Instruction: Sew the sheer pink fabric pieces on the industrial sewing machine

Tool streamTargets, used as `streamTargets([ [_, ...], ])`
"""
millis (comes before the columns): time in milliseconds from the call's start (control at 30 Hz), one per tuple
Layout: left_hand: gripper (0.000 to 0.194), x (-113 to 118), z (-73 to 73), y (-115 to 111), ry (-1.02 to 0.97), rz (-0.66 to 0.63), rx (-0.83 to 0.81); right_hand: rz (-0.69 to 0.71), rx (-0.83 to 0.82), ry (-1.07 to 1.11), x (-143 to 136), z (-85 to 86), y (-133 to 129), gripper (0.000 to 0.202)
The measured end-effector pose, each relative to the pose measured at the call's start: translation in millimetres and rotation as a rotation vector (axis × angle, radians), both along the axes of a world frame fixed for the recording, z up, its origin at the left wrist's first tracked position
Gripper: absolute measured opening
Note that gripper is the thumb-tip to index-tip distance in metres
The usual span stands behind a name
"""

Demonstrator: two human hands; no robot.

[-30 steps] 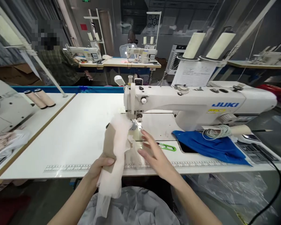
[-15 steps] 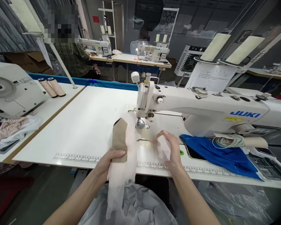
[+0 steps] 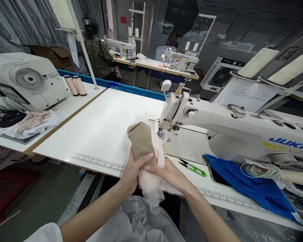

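A brown piece point(image 3: 141, 141) with a folded top corner lies against sheer white fabric point(image 3: 150, 186), which hangs below the table edge. My left hand point(image 3: 133, 168) grips both from the left, its thumb across the brown piece. My right hand point(image 3: 166, 171) holds the white fabric's right side, its thumb beside the left one; its other fingers are hidden behind the fabric. The bundle is just left of the needle area of the sewing machine point(image 3: 175, 111).
Green-handled snips point(image 3: 194, 168) lie right of my hands. Beyond them are a blue cloth point(image 3: 247, 185) and a coil of cord point(image 3: 261, 170). Another machine point(image 3: 30, 80) stands at left. A person in a checked shirt point(image 3: 97, 58) is at the back.
My right hand has moved left to the bundle and now grips it beside my left hand. The snips have come into sight. The camera view has shifted left and tilted.
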State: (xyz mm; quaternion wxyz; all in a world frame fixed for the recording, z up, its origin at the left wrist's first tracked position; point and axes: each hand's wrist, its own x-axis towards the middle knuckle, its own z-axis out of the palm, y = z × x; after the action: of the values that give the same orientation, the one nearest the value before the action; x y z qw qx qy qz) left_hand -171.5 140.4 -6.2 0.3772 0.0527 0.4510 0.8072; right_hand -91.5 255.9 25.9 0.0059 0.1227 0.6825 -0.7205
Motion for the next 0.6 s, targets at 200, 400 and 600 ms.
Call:
streamTargets([
  [200, 0.076, -15, -6.3, -3, 0.298, 0.037, -0.092, -0.025, 0.114, 0.008, -11, -3.3, 4, 0.04],
  [400, 0.089, -37, -19.6, -37, 0.816, 0.28, -0.425, -0.042, 0.481, -0.155, -25, -16.8, 19, 0.041],
  [600, 0.065, -72, -16.9, -63, 1.595, 0.193, -0.537, 0.006, 0.495, -0.091, -33, -13.9, 22, 0.065],
])
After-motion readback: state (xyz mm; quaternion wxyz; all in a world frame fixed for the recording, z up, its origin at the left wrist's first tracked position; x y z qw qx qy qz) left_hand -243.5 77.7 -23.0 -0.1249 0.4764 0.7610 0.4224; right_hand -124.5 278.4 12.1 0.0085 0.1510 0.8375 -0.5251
